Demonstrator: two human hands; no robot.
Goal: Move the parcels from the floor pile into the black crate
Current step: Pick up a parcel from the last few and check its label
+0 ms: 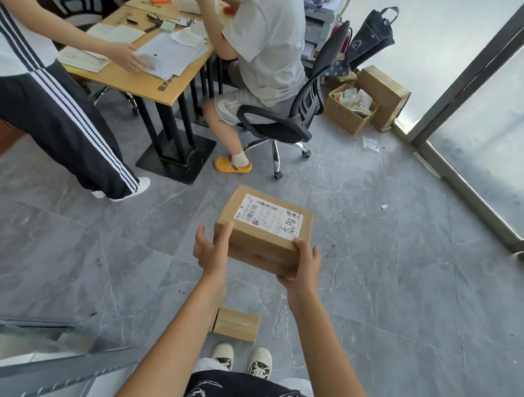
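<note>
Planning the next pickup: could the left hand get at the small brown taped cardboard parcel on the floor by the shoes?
Probably yes: the left hand only touches the held labelled box, and the small parcel lies uncovered below.

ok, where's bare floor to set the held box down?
Bare grey tile lies to the right of the held box, out to the glass door frame. More lies left of it, between the striped trousers and the crate edge. It is crowded at the feet by the small parcel and around the office chair.
</note>
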